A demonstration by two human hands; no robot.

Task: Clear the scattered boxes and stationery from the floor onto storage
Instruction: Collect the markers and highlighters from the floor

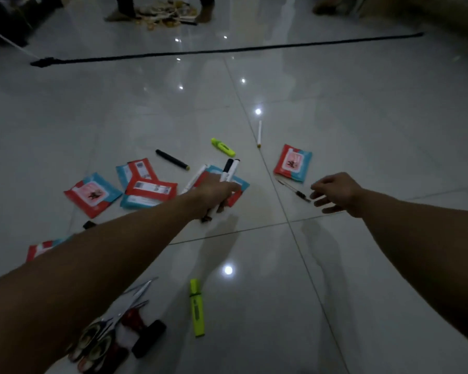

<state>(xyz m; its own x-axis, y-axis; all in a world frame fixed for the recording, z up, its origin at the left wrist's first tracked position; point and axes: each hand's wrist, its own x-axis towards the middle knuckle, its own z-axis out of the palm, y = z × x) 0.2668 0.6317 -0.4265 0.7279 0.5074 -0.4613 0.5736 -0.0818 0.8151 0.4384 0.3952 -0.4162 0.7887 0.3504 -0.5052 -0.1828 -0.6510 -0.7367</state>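
My left hand (214, 193) is curled round a bundle of slim cylindrical markers (229, 170), their white barrels and one black cap sticking out past the knuckles. Under it lies a flat, glossy red-and-teal packet (239, 184). My right hand (333, 191) hovers with fingers loosely spread, holding nothing, just beside a thin clear pen (295, 190) lying on the floor (362, 130), which is polished pale tile with dark grout lines. Beyond that pen sits another soft packet (292, 163). To the left, more packets overlap (146, 184), with a matte black marker (172, 159) near them. A stubby yellow highlighter (223, 147) lies further out; a longer one (197, 307) lies nearer me, beside metal scissors (135, 295).
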